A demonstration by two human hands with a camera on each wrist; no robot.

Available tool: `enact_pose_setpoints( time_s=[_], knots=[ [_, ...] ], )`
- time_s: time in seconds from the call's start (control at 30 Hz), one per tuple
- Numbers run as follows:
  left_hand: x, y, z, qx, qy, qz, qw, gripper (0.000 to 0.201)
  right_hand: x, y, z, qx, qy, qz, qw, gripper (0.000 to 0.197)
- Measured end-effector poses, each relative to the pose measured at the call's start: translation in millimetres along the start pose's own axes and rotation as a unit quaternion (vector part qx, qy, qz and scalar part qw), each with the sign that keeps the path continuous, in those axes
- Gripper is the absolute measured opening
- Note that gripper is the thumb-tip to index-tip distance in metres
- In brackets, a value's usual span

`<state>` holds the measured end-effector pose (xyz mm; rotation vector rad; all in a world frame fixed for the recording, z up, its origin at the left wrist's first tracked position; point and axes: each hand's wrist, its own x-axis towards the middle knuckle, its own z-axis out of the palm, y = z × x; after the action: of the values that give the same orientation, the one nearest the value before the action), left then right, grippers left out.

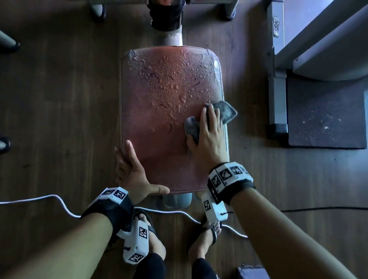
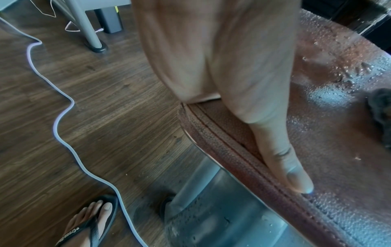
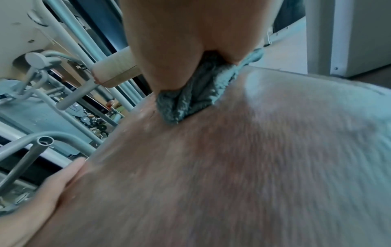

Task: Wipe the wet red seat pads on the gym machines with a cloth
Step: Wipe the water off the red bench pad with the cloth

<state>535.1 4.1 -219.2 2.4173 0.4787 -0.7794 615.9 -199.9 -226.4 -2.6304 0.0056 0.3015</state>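
The red seat pad [image 1: 158, 117] fills the middle of the head view, its far half covered in water drops, its near half mostly smooth. My right hand [image 1: 210, 136] lies flat with straight fingers on a crumpled grey cloth [image 1: 225, 111] and presses it onto the pad's right side. In the right wrist view the cloth [image 3: 190, 103] bunches under my palm on the pad [image 3: 232, 167]. My left hand [image 1: 134, 173] grips the pad's near left corner, with the thumb [image 2: 285, 158] along the front seam and the fingers over the left edge.
A white cable [image 1: 58, 199] snakes over the wooden floor by my sandalled feet [image 1: 152, 238]. A grey machine frame [image 1: 277, 80] and a dark mat [image 1: 325, 115] stand to the right. The seat's grey post [image 1: 172, 37] rises beyond the pad.
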Motion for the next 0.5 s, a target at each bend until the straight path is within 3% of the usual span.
enact_pose_setpoints(
  time_s=[0.07, 0.2, 0.33, 0.5],
  knots=[
    [0, 0, 0, 0.000, -0.004, 0.006, 1.000, 0.176, 11, 6, -7, -0.015, 0.014, -0.018, 1.000, 0.094],
    [1, -1, 1, -0.002, -0.005, 0.001, 1.000, 0.176, 5, 12, -18, -0.052, 0.004, 0.018, 0.998, 0.111],
    [3, 0, 2, -0.009, -0.012, -0.021, 1.000, 0.177, -25, 15, -12, -0.080, -0.016, 0.054, 0.995, 0.108],
    [3, 0, 3, -0.007, -0.011, -0.027, 1.000, 0.178, -31, 22, -1, -0.057, -0.027, -0.009, 0.998, 0.094]
  ],
)
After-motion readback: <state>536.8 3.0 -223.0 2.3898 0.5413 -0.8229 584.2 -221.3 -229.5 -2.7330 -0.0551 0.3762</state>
